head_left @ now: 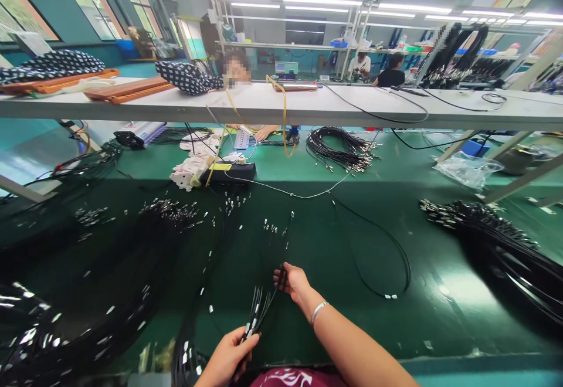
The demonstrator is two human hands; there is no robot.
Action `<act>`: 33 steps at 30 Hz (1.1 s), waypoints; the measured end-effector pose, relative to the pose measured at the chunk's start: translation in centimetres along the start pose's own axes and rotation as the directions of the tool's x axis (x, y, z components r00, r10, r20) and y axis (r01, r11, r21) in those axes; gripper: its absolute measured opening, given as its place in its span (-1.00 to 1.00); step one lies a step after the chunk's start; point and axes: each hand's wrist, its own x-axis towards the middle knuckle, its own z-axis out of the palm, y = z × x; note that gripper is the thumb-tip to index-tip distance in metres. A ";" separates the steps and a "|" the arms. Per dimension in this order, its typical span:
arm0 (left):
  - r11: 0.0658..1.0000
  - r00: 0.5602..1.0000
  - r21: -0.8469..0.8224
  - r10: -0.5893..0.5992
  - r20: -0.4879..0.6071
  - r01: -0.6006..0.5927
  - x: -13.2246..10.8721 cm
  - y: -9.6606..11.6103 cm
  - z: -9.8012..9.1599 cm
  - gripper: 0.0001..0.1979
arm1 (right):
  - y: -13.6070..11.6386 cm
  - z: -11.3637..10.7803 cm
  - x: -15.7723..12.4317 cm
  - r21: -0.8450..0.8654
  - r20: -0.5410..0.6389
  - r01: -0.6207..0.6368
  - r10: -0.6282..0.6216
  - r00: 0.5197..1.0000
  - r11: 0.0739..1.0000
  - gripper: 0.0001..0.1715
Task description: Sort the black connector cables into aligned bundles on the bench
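My left hand [234, 349], low in the middle of the view, is closed around a bundle of thin black cables [254, 316] with white labels. Ahead and to the right, my right hand [291, 281] has its fingers curled around black cables too, a silver bangle on its wrist. Thin strands run between the two hands. Past my right hand, small metal connector ends [271, 227] lie on the dark green table [316, 328]. A single looped black cable [407, 258] with two white tags rests to the right.
Large piles of black cables lie at the left [88, 316] and right [497, 246]. A coiled cable bundle [338, 146] sits behind, near a black power strip [233, 172] and a pink cloth [191, 167]. A white shelf [352, 105] spans the table. A co-worker's hand [266, 132] shows beneath it.
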 end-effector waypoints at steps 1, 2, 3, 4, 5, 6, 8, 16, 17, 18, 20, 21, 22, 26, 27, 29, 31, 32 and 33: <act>1.000 1.000 -0.003 -0.008 -0.004 0.008 0.0 -0.1 0.0 -0.45 | 0.0 0.2 0.1 0.000 0.003 0.008 -0.008 1.000 1.000 -0.85; 1.000 1.000 -0.011 -0.014 -0.006 0.014 -0.1 -0.2 0.0 -0.45 | 0.0 0.3 0.1 0.004 0.003 0.016 -0.016 1.000 1.000 -0.84; 1.000 1.000 -0.023 -0.015 -0.007 0.015 -0.1 -0.2 -0.1 -0.46 | 0.0 0.4 0.2 0.011 0.003 0.023 -0.023 1.000 1.000 -0.84; 0.999 1.000 -0.038 -0.012 -0.008 0.011 -0.1 -0.2 -0.1 -0.47 | 0.0 0.5 0.2 0.019 0.000 0.028 -0.028 1.000 0.999 -0.84; 0.999 1.000 -0.053 -0.003 -0.008 0.003 0.0 -0.2 -0.2 -0.47 | 0.0 0.4 0.3 0.030 -0.003 0.032 -0.032 0.999 0.999 -0.85; 0.997 1.000 -0.071 0.008 -0.010 -0.009 0.0 -0.3 -0.3 -0.48 | 0.0 0.4 0.3 0.041 -0.006 0.033 -0.033 0.999 0.999 -0.86; 0.991 1.000 -0.130 0.011 -0.004 -0.011 0.2 -0.3 -0.5 -0.50 | -0.1 -0.1 0.2 0.061 -0.011 0.034 -0.033 0.999 0.998 -0.88; 0.981 0.999 -0.192 0.025 -0.045 -0.034 1.1 1.0 -1.3 -0.53 | 1.9 -3.3 -2.7 0.079 -0.053 -0.009 0.013 0.999 0.997 -0.91; 0.984 0.998 -0.170 0.039 -0.057 -0.049 1.3 1.5 -1.3 -0.53 | 2.3 -3.5 -3.3 0.070 -0.054 -0.019 0.023 0.998 0.997 -0.90; 0.985 0.997 -0.162 0.048 -0.067 -0.059 1.6 2.1 -1.2 -0.53 | 2.7 -3.7 -3.8 0.061 -0.053 -0.030 0.033 0.998 0.998 -0.89; 0.982 0.996 -0.177 0.052 -0.066 -0.063 2.1 3.4 -1.1 -0.52 | 3.3 -4.0 -4.5 0.044 -0.046 -0.039 0.041 0.998 0.998 -0.85; 0.979 0.997 -0.193 0.050 -0.058 -0.061 2.3 4.0 -1.0 -0.52 | 3.3 -4.1 -4.7 0.037 -0.042 -0.035 0.037 0.998 0.999 -0.83; 0.977 0.998 -0.206 0.049 -0.047 -0.058 2.4 4.6 -1.0 -0.53 | 3.2 -4.3 -4.7 0.033 -0.041 -0.024 0.025 0.999 0.999 -0.81; 0.971 1.000 -0.241 -0.003 0.018 0.007 2.5 5.9 -1.3 -0.58 | 1.8 -5.1 -4.0 0.066 -0.079 0.057 -0.052 0.996 0.996 -0.78; 0.968 0.999 -0.248 -0.029 0.034 0.036 2.4 5.8 -1.4 -0.58 | 1.3 -5.4 -3.8 0.089 -0.094 0.079 -0.070 0.993 0.993 -0.79; 0.966 0.997 -0.249 -0.065 0.052 0.076 2.2 5.4 -1.6 -0.57 | 0.7 -6.0 -3.5 0.143 -0.121 0.120 -0.103 0.987 0.982 -0.81; 0.972 0.998 -0.228 -0.056 0.028 0.061 2.2 4.7 -1.6 -0.56 | 0.3 -6.4 -3.5 0.200 -0.137 0.157 -0.131 0.982 0.967 -0.87; 0.976 0.999 -0.215 -0.044 0.005 0.044 2.3 4.4 -1.6 -0.57 | 0.2 -6.5 -3.6 0.226 -0.141 0.172 -0.143 0.980 0.959 -0.91; 0.979 0.999 -0.203 -0.033 -0.013 0.030 2.3 4.0 -1.5 -0.57 | 0.1 -6.6 -3.8 0.248 -0.140 0.182 -0.150 0.979 0.952 -0.93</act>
